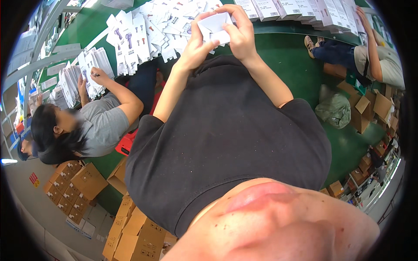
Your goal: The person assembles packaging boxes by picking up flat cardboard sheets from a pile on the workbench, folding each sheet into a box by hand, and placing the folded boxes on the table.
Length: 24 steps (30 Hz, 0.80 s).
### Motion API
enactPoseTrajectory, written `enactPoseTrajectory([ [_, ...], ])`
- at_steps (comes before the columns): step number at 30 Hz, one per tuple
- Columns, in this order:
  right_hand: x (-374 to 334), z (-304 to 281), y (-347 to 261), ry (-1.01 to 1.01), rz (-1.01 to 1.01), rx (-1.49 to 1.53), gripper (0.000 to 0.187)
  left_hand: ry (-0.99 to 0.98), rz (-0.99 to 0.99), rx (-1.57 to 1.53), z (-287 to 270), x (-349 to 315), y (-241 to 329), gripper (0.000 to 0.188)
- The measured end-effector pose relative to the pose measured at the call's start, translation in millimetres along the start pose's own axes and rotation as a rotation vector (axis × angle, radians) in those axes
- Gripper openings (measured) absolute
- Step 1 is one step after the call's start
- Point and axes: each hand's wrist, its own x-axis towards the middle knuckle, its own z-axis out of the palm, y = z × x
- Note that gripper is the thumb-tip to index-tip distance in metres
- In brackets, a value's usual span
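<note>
A small white folding carton (215, 26) is held up between both my hands at the table's edge, its open end facing me with flaps showing. My left hand (198, 47) grips its left side, thumb along the lower edge. My right hand (241, 35) wraps its right side, with the thumb pressing at the flap. Just beyond and to the left, flat printed carton blanks (163, 26) lie spread in overlapping piles on the green table. A row of made-up white boxes (285, 9) stands at the far right of my hands.
To the left, a person in a grey shirt (102, 117) handles a stack of blanks (93, 65). Another person (379, 61) reaches to the boxes at right. Brown cardboard boxes (363, 108) and a greenish bag (333, 108) sit on the floor, with more cartons (139, 237) behind me.
</note>
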Motion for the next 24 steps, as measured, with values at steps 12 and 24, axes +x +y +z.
enactPoseTrajectory([
  [12, 5.4, -32.7, 71.9, -0.071, -0.365, -0.644, 0.05, 0.411, 0.397, 1.124, -102.6, 24.2, -61.7, 0.066],
  [24, -29.6, -25.8, 133.8, -0.177, -0.19, -0.768, 0.045, 0.495, -0.437, 1.261, -221.6, -22.6, -131.2, 0.051],
])
